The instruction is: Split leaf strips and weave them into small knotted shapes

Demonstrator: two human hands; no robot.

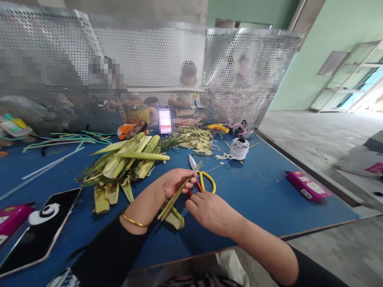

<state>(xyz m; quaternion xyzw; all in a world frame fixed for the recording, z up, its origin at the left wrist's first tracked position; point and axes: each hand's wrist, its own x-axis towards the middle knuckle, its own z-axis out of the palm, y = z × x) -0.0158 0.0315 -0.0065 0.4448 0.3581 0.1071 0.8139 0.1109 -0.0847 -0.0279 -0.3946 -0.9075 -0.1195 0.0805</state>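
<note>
My left hand (178,182) is closed around a thin bundle of green stalks (173,202), which slants down toward the table's front edge. Just right of it, my right hand (201,207) has its fingers curled in a pinch; what they hold is too small to make out. Scissors with red and yellow handles (214,183) lie on the blue table behind my hands, blades pointing away. A thin white thread runs from a spool (239,149) toward my left hand. Beneath the bundle lies a short piece of leaf (174,221).
A pile of green husks and leaves (128,159) lies left of my hands, shredded strips (194,139) behind. A large phone (42,227) rests at the left, a pink packet (308,186) at the right. Behind a perforated metal screen (149,56) sit several people.
</note>
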